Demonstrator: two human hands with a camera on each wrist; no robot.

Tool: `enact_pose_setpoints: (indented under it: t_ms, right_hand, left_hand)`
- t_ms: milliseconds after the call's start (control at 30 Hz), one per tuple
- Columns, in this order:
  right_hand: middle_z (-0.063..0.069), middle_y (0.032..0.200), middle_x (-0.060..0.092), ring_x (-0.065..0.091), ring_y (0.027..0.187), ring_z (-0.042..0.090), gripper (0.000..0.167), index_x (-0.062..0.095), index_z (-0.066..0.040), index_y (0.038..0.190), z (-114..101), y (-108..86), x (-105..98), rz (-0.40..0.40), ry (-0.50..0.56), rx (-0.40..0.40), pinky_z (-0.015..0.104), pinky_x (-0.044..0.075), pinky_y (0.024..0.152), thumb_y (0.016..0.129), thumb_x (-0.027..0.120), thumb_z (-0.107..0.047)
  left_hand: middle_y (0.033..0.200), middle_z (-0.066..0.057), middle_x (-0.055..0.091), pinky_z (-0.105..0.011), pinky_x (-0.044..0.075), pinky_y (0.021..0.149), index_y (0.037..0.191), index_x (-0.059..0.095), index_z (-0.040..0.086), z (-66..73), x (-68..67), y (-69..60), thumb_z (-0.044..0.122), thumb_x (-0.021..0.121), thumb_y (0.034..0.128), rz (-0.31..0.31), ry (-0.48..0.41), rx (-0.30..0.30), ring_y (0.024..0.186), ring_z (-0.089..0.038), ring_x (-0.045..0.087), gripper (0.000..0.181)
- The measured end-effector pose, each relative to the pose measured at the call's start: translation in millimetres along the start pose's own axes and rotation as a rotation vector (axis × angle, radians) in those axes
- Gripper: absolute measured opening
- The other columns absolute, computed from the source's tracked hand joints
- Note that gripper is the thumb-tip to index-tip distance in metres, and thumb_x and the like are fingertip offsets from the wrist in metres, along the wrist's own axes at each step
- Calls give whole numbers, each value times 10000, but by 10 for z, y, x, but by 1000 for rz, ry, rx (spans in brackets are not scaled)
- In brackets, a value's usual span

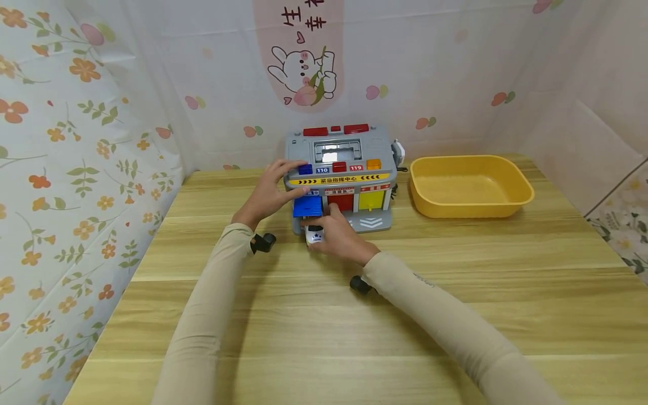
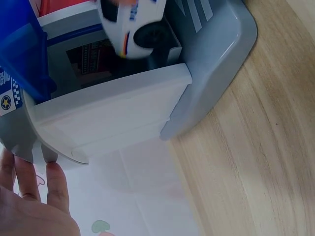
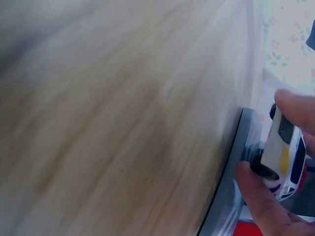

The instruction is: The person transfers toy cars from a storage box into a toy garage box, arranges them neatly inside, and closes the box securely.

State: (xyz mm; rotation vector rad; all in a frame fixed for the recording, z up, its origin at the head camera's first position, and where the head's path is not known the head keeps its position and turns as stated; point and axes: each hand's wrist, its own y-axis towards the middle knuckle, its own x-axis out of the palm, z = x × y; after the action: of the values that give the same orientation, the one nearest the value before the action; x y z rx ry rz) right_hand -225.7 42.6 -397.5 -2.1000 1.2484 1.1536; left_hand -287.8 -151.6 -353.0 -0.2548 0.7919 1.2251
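A grey toy emergency station stands at the back of the table, its blue garage door swung up at the left bay. My left hand rests on its left side, fingers extended against the roof's edge and the thumb near the front above the blue door. My right hand pinches a small white toy police car at the mouth of that bay. In the left wrist view, the car is tilted in the bay opening. The right wrist view shows fingers and thumb on the car.
Right of the station stands a yellow plastic basin. The red door and yellow door are down. A printed cloth hangs behind the wooden table, and a floral one at the left.
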Motion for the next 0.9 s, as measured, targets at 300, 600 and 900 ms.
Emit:
enact_pose_setpoints:
  t_ms: [300,600,900]
  right_hand:
    - [247,1434,397,467,1273,349,699,555,6,1403,13,87,6,35,24,108,444,432,1146,810,844,-226]
    - [224,1366,502,513,1212,334,707,559,65,1353,-11,112,50,70,28,144,443,460,1110,793,860,-241]
    - [217,1291,623,587,1178,338,627,628,29,1302,-18,87,82,160,13,69,438,513,1044,779,872,-215]
  left_hand:
    - [1454,-50,486,-599,332,1151,1451,526,312,-1,-1,9,387,742,896,-1,5,0,1332,-268,360,600]
    - [1451,-49,484,-593,333,1153,1451,524,314,1,-11,-13,388,740,897,0,12,-5,1329,-268,356,600]
    - [1441,-55,488,-612,322,1151,1456,519,317,-11,11,-5,393,736,900,0,-4,-5,1316,-272,359,601]
